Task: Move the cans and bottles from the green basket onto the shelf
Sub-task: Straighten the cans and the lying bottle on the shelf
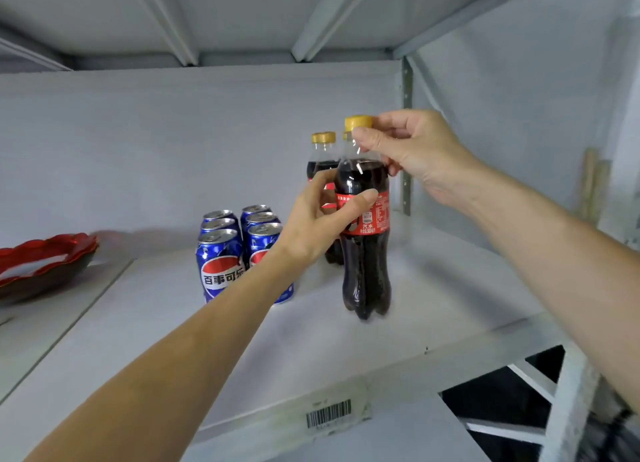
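We are seeing a glossy clear plastic bottle (365,253) between our hands, shiny metal cans (221,264) left of them, and a matt painted metal shelf (433,305) lying beneath.

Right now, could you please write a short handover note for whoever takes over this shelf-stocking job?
Left hand: wrapped around the label of the front cola bottle.
Right hand: pinching the same bottle's neck just under the yellow cap.
The bottle stands at, or just above, the shelf, in front of other cola bottles.
Done: six blue cans stand in two rows to the left.
Left: let go. The green basket is out of view, so check it.
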